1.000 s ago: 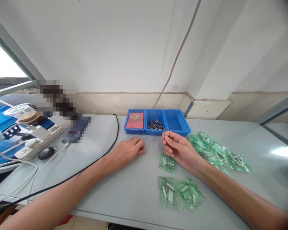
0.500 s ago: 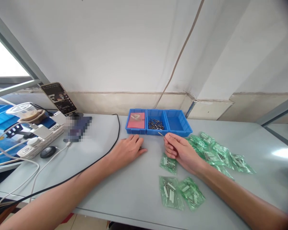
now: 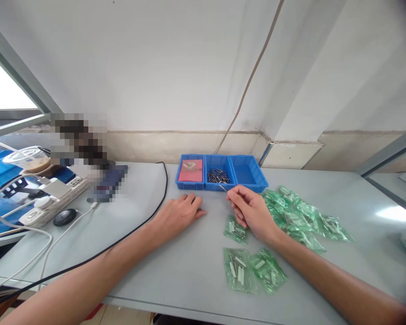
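Observation:
My right hand (image 3: 248, 210) pinches a small metal pin (image 3: 223, 188) between thumb and fingers, its tip pointing toward the front wall of the blue tray (image 3: 221, 185). The tray has three compartments: a red pad on the left, a heap of dark metal pins (image 3: 218, 175) in the middle, nothing visible on the right. My left hand (image 3: 178, 215) rests palm down on the grey table (image 3: 138, 253), fingers loosely curled. A green plastic bag of pins (image 3: 236, 229) lies just under my right hand.
More green bags (image 3: 253, 270) lie near the front edge and in a pile (image 3: 304, 214) at the right. A black cable (image 3: 122, 237) runs across the table under my left arm. A power strip (image 3: 50, 198), white cables and a lidded cup (image 3: 29, 160) stand at the left.
My right hand has turned the pin from upright to pointing left toward the tray and moved slightly closer to it. My left hand has stayed put.

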Available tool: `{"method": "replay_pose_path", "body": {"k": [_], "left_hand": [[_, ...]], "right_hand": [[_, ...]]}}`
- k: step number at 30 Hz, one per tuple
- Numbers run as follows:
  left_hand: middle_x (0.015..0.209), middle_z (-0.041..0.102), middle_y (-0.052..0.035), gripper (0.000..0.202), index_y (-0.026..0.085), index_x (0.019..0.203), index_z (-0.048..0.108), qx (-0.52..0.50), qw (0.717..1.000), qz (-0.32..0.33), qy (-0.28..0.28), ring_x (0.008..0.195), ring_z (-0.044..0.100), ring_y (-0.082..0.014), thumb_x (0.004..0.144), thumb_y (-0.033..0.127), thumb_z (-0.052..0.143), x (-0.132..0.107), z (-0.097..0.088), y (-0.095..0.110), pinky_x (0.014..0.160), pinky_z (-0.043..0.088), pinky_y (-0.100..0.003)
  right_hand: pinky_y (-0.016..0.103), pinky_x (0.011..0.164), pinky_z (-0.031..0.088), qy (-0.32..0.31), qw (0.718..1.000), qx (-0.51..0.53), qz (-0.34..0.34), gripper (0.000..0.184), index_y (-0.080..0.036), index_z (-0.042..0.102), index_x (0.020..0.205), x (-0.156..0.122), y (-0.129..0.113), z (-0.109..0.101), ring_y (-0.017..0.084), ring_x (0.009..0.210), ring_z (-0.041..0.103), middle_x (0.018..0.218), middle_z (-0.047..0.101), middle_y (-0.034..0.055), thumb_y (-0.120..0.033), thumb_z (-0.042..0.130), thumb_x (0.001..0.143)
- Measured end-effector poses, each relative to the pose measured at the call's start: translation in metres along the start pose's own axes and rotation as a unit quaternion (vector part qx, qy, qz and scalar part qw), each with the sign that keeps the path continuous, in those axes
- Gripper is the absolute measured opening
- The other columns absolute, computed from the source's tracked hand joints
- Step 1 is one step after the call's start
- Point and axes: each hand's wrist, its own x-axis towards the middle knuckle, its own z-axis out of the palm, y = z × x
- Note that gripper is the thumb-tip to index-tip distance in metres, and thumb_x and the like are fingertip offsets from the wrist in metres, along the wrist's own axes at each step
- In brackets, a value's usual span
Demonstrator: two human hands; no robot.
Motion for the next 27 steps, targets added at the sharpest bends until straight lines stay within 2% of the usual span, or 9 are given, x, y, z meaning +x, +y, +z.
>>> {"method": "replay_pose_path", "body": {"k": [5, 10, 13, 16, 18, 21, 25, 27], "left_hand": [[0.097, 0.065, -0.0057, 0.031, 0.019, 0.102, 0.053, -0.031, 0.999, 0.029, 0.005, 0.083, 0.066, -0.0219, 0.114, 0.047, 0.046, 0.003, -0.001, -0.001, 0.054, 0.035, -0.030], [0.100, 0.064, -0.0058, 0.034, 0.018, 0.104, 0.053, -0.079, 0.995, 0.053, 0.013, 0.087, 0.066, -0.0200, 0.116, 0.047, 0.039, 0.003, -0.001, -0.004, 0.061, 0.041, -0.029], [0.102, 0.064, -0.0065, 0.036, 0.018, 0.106, 0.054, -0.080, 0.995, 0.059, 0.010, 0.090, 0.066, -0.0209, 0.115, 0.049, 0.040, 0.003, -0.001, -0.007, 0.062, 0.040, -0.029], [0.104, 0.064, -0.0073, 0.033, 0.018, 0.110, 0.056, -0.062, 0.996, 0.063, 0.002, 0.091, 0.065, -0.0229, 0.114, 0.049, 0.044, 0.003, -0.004, -0.010, 0.061, 0.040, -0.029], [0.104, 0.063, -0.0074, 0.032, 0.019, 0.110, 0.056, -0.064, 0.996, 0.064, -0.005, 0.090, 0.065, -0.0232, 0.113, 0.049, 0.048, 0.002, -0.007, -0.012, 0.061, 0.041, -0.029], [0.103, 0.063, -0.0065, 0.029, 0.020, 0.109, 0.055, -0.088, 0.994, 0.064, -0.012, 0.088, 0.064, -0.0224, 0.110, 0.048, 0.051, 0.000, -0.014, -0.014, 0.063, 0.043, -0.030], [0.105, 0.064, -0.0059, 0.022, 0.021, 0.111, 0.054, -0.117, 0.991, 0.065, -0.021, 0.086, 0.064, -0.0221, 0.102, 0.041, 0.059, -0.002, -0.020, -0.015, 0.065, 0.046, -0.031], [0.104, 0.065, -0.0054, 0.016, 0.021, 0.109, 0.054, -0.124, 0.990, 0.058, -0.020, 0.086, 0.064, -0.0215, 0.102, 0.035, 0.057, -0.002, -0.019, -0.014, 0.067, 0.046, -0.031]], "right_hand": [[0.016, 0.033, 0.029, 0.016, 0.994, 0.101, 0.023, 0.036, -0.021, 0.067, 0.086, 0.005, 0.002, 0.003, 0.005, 0.045, 0.035, 0.070, 0.049, -0.0065, -0.054, 0.081, 0.089], [0.016, 0.032, 0.032, 0.033, 0.993, 0.113, 0.017, 0.034, -0.021, 0.069, 0.089, 0.009, 0.006, 0.005, 0.006, 0.045, 0.038, 0.068, 0.053, -0.0062, -0.052, 0.082, 0.088], [0.018, 0.033, 0.038, 0.030, 0.992, 0.122, 0.007, 0.032, -0.022, 0.069, 0.093, 0.008, 0.006, 0.004, 0.007, 0.045, 0.040, 0.067, 0.055, -0.0062, -0.051, 0.081, 0.089], [0.021, 0.041, 0.049, 0.016, 0.990, 0.137, -0.018, 0.031, -0.023, 0.071, 0.110, 0.007, 0.003, 0.002, 0.012, 0.057, 0.055, 0.078, 0.065, -0.0009, -0.048, 0.078, 0.093], [0.024, 0.047, 0.054, 0.005, 0.990, 0.139, -0.035, 0.042, -0.026, 0.067, 0.129, 0.006, 0.001, 0.002, 0.018, 0.072, 0.064, 0.091, 0.071, 0.0034, -0.048, 0.076, 0.094], [0.026, 0.048, 0.054, -0.008, 0.993, 0.105, -0.053, 0.048, -0.028, 0.062, 0.137, 0.002, 0.001, 0.003, 0.020, 0.074, 0.065, 0.093, 0.070, 0.0034, -0.050, 0.073, 0.096], [0.027, 0.049, 0.051, -0.013, 0.996, -0.030, -0.084, 0.033, -0.027, 0.064, 0.121, -0.004, 0.005, 0.007, 0.017, 0.063, 0.058, 0.080, 0.062, -0.0012, -0.053, 0.065, 0.101], [0.029, 0.058, 0.051, -0.032, 0.983, -0.137, -0.121, 0.022, -0.027, 0.066, 0.112, -0.007, 0.008, 0.008, 0.018, 0.068, 0.060, 0.081, 0.063, -0.0002, -0.047, 0.059, 0.105]]}}
